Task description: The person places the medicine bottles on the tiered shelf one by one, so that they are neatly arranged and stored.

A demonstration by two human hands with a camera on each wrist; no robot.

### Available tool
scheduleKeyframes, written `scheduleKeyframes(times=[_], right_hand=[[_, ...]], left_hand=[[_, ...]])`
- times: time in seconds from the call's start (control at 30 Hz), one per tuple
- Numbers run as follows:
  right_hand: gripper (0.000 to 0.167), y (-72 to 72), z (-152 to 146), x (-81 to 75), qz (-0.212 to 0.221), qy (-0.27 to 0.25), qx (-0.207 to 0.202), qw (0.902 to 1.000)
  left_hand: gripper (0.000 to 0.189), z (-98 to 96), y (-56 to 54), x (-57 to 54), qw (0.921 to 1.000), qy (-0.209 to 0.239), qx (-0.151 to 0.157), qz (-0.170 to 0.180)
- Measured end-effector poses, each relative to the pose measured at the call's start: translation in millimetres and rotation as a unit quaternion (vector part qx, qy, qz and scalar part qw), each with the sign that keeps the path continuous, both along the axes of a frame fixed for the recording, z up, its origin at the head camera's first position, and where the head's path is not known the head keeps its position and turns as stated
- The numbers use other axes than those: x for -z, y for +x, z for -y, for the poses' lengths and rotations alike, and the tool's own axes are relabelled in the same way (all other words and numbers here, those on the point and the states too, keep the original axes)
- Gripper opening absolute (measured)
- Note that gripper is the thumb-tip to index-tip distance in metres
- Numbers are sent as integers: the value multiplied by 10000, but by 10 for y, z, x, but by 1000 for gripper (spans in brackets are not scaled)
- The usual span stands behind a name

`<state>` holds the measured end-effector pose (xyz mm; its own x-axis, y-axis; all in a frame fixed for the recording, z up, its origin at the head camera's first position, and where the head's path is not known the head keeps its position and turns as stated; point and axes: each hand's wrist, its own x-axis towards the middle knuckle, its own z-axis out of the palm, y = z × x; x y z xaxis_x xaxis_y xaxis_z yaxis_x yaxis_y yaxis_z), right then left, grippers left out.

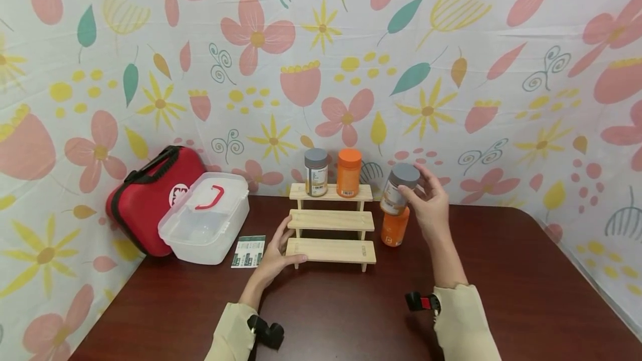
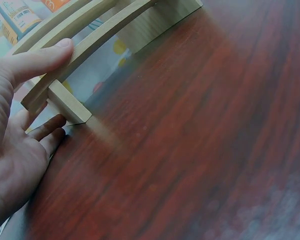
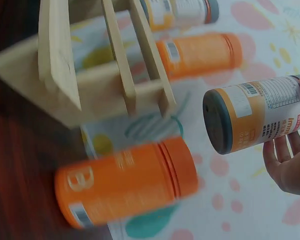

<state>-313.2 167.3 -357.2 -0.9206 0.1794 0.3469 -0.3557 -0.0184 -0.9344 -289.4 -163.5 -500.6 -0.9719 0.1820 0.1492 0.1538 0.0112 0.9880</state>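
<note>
My right hand grips a grey-capped pill bottle around its lid end. The bottle is in the air, slightly tilted, right of the three-step wooden display stand. In the head view it overlaps an orange pill bottle standing on the table; the right wrist view shows a gap between the held bottle and the orange one. At the stand's left end, my left hand holds the lowest step, thumb on top and fingers around the side. On the top step stand another grey-capped bottle and an orange bottle.
Left of the stand, a printed card lies on the dark wooden table. Beyond it are a clear plastic box with a red handle and a red zip case. A floral cloth hangs behind the table.
</note>
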Motion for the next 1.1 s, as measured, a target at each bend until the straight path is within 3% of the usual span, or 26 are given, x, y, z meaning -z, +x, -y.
scheduleKeyframes(times=[0.4, 0.67, 0.93, 1.1], right_hand=[[61, -62, 560, 144, -206, 743, -544, 9955], [60, -85, 941, 221, -373, 665, -884, 9932], [59, -84, 1167, 246, -255, 481, -749, 9957], [60, -102, 1308, 327, -264, 482, -789, 9954]], left_hand=[[105, -13, -7, -19, 10000, 3, -21, 31], [104, -40, -26, -28, 10000, -14, -30, 68], [104, -41, -35, -16, 9999, -14, 56, 103], [103, 8, -11, 2, 9999, -24, -45, 112]])
